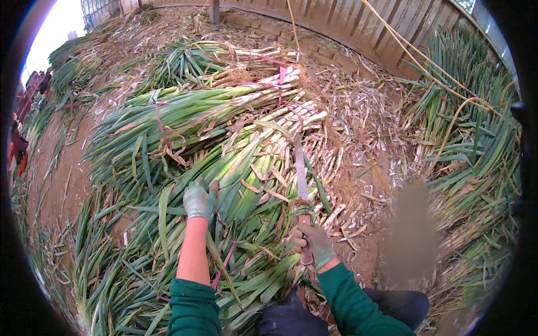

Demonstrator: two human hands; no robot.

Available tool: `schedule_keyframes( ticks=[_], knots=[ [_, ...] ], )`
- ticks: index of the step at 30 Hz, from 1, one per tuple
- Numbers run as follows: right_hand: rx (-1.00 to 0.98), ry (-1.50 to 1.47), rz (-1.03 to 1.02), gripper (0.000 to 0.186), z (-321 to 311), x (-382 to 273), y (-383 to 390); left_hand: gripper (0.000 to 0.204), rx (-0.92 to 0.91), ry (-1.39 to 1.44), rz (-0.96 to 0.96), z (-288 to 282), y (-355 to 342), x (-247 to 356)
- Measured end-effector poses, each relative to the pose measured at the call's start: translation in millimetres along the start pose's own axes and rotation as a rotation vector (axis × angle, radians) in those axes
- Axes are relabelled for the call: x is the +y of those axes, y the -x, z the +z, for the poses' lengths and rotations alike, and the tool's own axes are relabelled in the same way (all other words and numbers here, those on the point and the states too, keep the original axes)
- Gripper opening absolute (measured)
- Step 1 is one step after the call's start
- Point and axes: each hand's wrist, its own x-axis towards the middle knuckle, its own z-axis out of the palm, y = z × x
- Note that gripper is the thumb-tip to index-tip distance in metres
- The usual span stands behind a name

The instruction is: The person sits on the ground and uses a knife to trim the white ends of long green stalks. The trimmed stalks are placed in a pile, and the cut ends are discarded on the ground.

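My right hand (315,244), in a thin pale glove, is closed around the handle of a long straight knife (301,168). The blade points away from me over the white ends of a loose pile of long green onions (246,162). Some fibrous scraps cling where blade meets handle. On the leafy part of that pile rests my left hand (199,201), gloved in pale green, with its thumb apart from the fingers; the fingertips are partly hidden among leaves. Just beyond lies a green onion bundle (196,109) bound with pink ties.
Another tied bundle (218,61) lies farther back. A tall heap of green onions (471,151) stands on the right, with yellow cords (426,59) above it. Dry peelings (370,129) cover the ground. A corrugated metal wall (358,28) closes off the back.
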Motion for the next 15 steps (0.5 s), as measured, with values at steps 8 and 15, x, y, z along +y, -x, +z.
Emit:
schedule_keyframes(
  ticks=[8, 15],
  knots=[
    [-0.081, -0.079, -0.147, 0.011, 23, -27, -75, 0.058, 0.043, -0.074, 0.004, 6, 1, -5],
    [-0.011, -0.163, -0.205, 0.011, 58, -51, -134, 0.061, -0.127, -0.058, -0.096, 5, 1, 7]
  ],
)
